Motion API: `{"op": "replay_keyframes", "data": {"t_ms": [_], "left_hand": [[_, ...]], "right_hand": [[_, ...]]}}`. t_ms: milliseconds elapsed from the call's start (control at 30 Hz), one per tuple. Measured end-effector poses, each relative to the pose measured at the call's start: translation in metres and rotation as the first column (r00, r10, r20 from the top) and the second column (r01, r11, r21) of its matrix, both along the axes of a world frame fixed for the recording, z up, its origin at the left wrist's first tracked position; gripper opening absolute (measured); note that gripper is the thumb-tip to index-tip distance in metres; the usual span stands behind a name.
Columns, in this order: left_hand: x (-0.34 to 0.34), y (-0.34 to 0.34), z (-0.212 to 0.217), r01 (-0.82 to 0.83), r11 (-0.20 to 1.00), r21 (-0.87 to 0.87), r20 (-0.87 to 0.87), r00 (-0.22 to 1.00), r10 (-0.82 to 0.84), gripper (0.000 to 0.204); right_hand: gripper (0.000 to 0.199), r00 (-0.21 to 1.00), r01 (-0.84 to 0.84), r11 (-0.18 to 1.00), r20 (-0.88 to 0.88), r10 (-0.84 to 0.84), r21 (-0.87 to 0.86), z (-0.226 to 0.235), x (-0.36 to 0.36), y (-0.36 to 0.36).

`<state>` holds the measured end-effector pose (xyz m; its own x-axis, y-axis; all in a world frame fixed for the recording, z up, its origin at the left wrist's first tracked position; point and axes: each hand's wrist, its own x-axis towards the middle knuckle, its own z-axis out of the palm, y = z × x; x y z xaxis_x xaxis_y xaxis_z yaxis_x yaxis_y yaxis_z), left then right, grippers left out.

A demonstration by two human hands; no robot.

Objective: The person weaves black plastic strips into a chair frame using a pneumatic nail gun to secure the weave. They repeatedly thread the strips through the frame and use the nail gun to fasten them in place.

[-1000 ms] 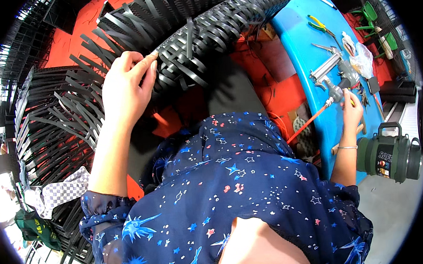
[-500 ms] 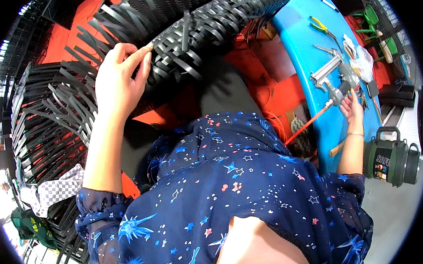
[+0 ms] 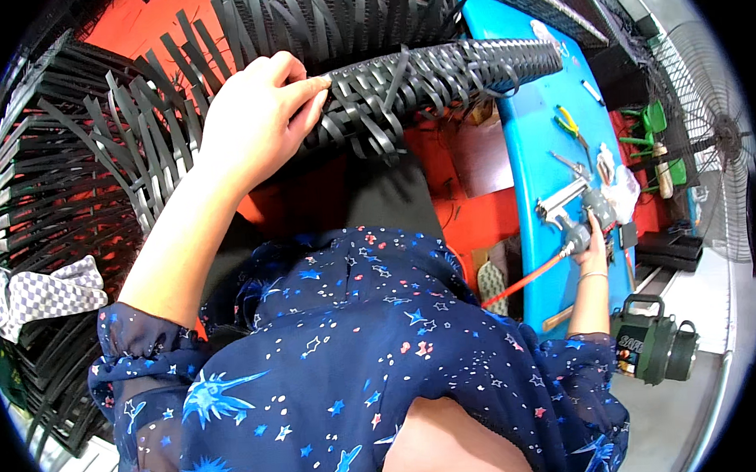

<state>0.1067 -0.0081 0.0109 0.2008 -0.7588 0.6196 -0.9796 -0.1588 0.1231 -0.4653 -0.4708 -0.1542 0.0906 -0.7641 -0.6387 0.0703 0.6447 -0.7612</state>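
My left hand (image 3: 257, 123) is pinched closed at the near end of a black woven band (image 3: 438, 77). Thumb and forefinger press on its edge, where flat strips are interlaced and several loose ends stick out. At the right, my right hand (image 3: 595, 243) has its fingers around the handle of a pneumatic staple gun (image 3: 562, 199), which lies on the blue table (image 3: 531, 142). An orange air hose (image 3: 526, 279) runs from the gun's handle toward my lap. My palm hides part of the grip.
Yellow-handled pliers (image 3: 568, 122), a clear plastic bag (image 3: 622, 196) and small tools share the table. A dark green jug (image 3: 654, 337) stands beyond my right arm. Bundled black strips (image 3: 58, 167) and a checkered cloth (image 3: 52, 291) are at the left. A fan (image 3: 723, 132) stands far right.
My right hand, with fingers spread beside the staple gun before, has closed around its handle. My left hand keeps its pinch on the woven band. The whole view has shifted.
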Motion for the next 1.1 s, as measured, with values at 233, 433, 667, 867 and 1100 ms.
{"op": "replay_keyframes", "data": {"t_ms": [233, 433, 667, 867, 1100], "left_hand": [[-0.005, 0.004, 0.001, -0.029, 0.999, 0.018, -0.014, 0.999, 0.03, 0.017], [-0.014, 0.007, 0.008, -0.042, 0.997, 0.06, -0.04, 0.998, 0.044, 0.018], [-0.024, 0.009, 0.013, -0.035, 0.998, 0.06, -0.046, 0.998, 0.038, 0.02], [-0.028, 0.004, 0.015, -0.03, 0.996, 0.086, -0.06, 0.998, 0.035, 0.021], [-0.047, -0.012, 0.021, -0.052, 0.994, 0.099, 0.017, 0.999, 0.05, 0.021]], "right_hand": [[0.027, 0.99, 0.025, 0.995, 0.143, -0.012, -0.094, 0.032, 0.028, 0.017], [0.022, 0.986, -0.162, 0.943, -0.018, 0.164, -0.292, 0.13, 0.097, 0.074], [0.047, 0.799, -0.553, 0.718, -0.024, 0.601, -0.422, 0.262, 0.223, 0.187], [0.043, 0.389, -0.891, 0.219, -0.419, 0.821, -0.398, 0.316, 0.334, 0.245], [0.036, 0.101, -0.976, -0.053, -0.653, 0.75, -0.212, 0.328, 0.359, 0.243]]}}
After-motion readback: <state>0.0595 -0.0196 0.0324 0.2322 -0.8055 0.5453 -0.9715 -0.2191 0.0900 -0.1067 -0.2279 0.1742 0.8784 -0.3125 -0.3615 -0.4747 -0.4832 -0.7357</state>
